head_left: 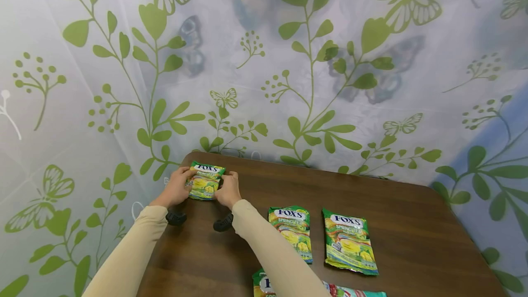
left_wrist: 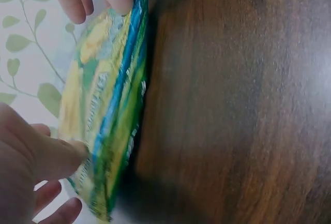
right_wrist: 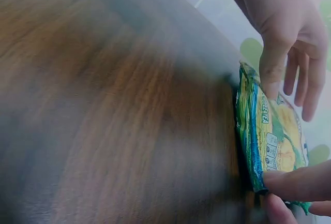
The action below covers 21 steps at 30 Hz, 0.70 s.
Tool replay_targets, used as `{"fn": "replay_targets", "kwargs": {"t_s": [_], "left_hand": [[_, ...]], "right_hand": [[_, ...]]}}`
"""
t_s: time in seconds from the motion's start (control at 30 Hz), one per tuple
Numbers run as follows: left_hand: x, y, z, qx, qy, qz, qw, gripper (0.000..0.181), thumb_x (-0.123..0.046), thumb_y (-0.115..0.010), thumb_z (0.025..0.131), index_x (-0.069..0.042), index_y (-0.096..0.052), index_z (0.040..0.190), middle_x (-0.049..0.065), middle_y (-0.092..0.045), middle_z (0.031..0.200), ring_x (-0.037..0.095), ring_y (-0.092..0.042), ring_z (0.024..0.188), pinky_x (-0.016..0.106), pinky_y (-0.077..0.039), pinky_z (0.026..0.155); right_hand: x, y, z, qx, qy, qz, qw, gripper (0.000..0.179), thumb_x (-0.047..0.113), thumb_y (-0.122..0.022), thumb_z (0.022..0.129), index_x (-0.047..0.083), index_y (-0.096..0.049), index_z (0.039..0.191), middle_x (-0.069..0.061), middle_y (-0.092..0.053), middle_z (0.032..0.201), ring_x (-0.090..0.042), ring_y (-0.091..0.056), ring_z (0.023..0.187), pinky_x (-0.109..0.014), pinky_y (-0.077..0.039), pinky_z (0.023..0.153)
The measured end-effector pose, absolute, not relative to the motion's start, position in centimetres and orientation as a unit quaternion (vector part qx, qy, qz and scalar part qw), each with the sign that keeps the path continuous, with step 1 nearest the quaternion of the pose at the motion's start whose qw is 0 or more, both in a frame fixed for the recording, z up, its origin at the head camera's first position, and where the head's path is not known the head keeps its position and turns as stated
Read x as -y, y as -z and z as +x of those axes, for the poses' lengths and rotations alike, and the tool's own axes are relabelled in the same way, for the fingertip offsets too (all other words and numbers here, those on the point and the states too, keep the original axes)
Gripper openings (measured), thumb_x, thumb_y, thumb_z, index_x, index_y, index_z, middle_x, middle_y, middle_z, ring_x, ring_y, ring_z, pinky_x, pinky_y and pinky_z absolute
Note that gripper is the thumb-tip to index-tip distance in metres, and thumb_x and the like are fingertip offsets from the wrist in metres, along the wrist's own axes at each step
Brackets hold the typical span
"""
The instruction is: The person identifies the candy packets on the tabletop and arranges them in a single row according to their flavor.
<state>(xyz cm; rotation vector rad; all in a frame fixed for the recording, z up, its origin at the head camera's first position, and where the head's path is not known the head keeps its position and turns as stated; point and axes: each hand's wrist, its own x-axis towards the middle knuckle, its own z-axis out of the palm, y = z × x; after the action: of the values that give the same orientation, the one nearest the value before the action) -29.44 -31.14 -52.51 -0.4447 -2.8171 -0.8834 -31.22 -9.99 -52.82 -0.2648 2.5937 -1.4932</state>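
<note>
A green and yellow packet of Fox's Spring Tea candy (head_left: 205, 182) lies flat at the table's far left corner, lettering side up. At its left side my left hand (head_left: 177, 188) holds it, the thumb (left_wrist: 72, 157) on the printed face. My right hand (head_left: 229, 190) grips the opposite side; in the right wrist view its thumb and a finger pinch the packet (right_wrist: 274, 136) at a lower corner. Seen from the left wrist, the packet (left_wrist: 103, 105) shows a thick, crinkled blue and green edge close against the wood.
Two similar Fox's packets, one in the middle (head_left: 294, 228) and one further right (head_left: 349, 242), lie on the brown table (head_left: 412, 223). Another Fox's packet (head_left: 261, 283) and a teal and red packet (head_left: 354, 291) show partly behind my right sleeve. A leaf-patterned curtain (head_left: 255, 81) hangs behind the table.
</note>
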Motion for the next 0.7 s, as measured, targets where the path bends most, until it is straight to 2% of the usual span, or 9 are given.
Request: {"fn": "replay_targets", "kwargs": {"t_s": [0.13,0.27,0.4,0.47,0.57,0.6,0.7], "left_hand": [[30.3,51.7,-28.8,0.938,0.293,-0.168,0.083,0.048,0.015,-0.067,0.097,0.013,-0.059,0.145,0.045,-0.043,0.153,0.066,-0.040,0.140,0.076,-0.040,0.109],[29.5,51.0,-28.1,0.927,0.311,-0.183,0.106,0.050,0.012,-0.074,0.096,0.012,-0.060,0.144,0.043,-0.045,0.150,0.064,-0.045,0.134,0.073,-0.046,0.101],[29.5,51.7,-27.9,0.909,0.340,-0.202,0.133,0.051,0.003,-0.078,0.097,0.007,-0.062,0.145,0.042,-0.048,0.147,0.065,-0.046,0.130,0.076,-0.045,0.098],[30.2,53.7,-28.7,0.896,0.352,-0.217,0.159,0.051,-0.009,-0.077,0.102,-0.001,-0.062,0.149,0.036,-0.052,0.148,0.061,-0.045,0.135,0.073,-0.043,0.106],[30.5,55.0,-28.9,0.885,0.363,-0.230,0.178,0.052,-0.024,-0.076,0.105,-0.007,-0.062,0.151,0.030,-0.056,0.146,0.057,-0.047,0.134,0.073,-0.042,0.106],[30.6,55.6,-29.0,0.882,0.363,-0.233,0.189,0.052,-0.028,-0.076,0.106,-0.009,-0.062,0.152,0.027,-0.058,0.145,0.055,-0.048,0.134,0.069,-0.043,0.108],[29.5,53.5,-26.9,0.884,0.365,-0.230,0.178,0.052,-0.020,-0.078,0.102,-0.005,-0.063,0.149,0.029,-0.059,0.142,0.058,-0.050,0.130,0.076,-0.043,0.102]], "right_hand": [[9.3,51.3,-29.6,-0.852,0.510,-0.094,0.073,0.067,-0.010,-0.082,0.090,-0.018,-0.053,0.150,-0.030,-0.031,0.167,-0.039,-0.061,0.127,-0.047,-0.059,0.098],[8.5,50.8,-28.9,-0.853,0.507,-0.105,0.062,0.070,-0.010,-0.086,0.088,-0.013,-0.056,0.151,-0.029,-0.032,0.167,-0.036,-0.066,0.118,-0.043,-0.061,0.092],[7.8,50.6,-28.2,-0.852,0.505,-0.126,0.059,0.072,-0.009,-0.088,0.086,-0.006,-0.060,0.152,-0.029,-0.031,0.167,-0.035,-0.067,0.117,-0.042,-0.062,0.089],[7.4,50.3,-27.8,-0.851,0.504,-0.137,0.058,0.073,-0.009,-0.087,0.086,-0.003,-0.059,0.153,-0.029,-0.031,0.167,-0.036,-0.067,0.118,-0.042,-0.062,0.088],[6.6,49.8,-26.8,-0.848,0.506,-0.149,0.062,0.075,-0.008,-0.088,0.087,-0.001,-0.057,0.156,-0.027,-0.033,0.166,-0.038,-0.067,0.120,-0.041,-0.062,0.088],[6.3,49.6,-26.5,-0.848,0.504,-0.152,0.063,0.076,-0.007,-0.088,0.088,0.000,-0.056,0.156,-0.026,-0.035,0.165,-0.039,-0.067,0.120,-0.040,-0.062,0.087],[5.5,49.0,-25.4,-0.848,0.500,-0.162,0.066,0.079,-0.005,-0.090,0.087,0.002,-0.055,0.158,-0.024,-0.038,0.162,-0.041,-0.067,0.120,-0.039,-0.062,0.087]]}}
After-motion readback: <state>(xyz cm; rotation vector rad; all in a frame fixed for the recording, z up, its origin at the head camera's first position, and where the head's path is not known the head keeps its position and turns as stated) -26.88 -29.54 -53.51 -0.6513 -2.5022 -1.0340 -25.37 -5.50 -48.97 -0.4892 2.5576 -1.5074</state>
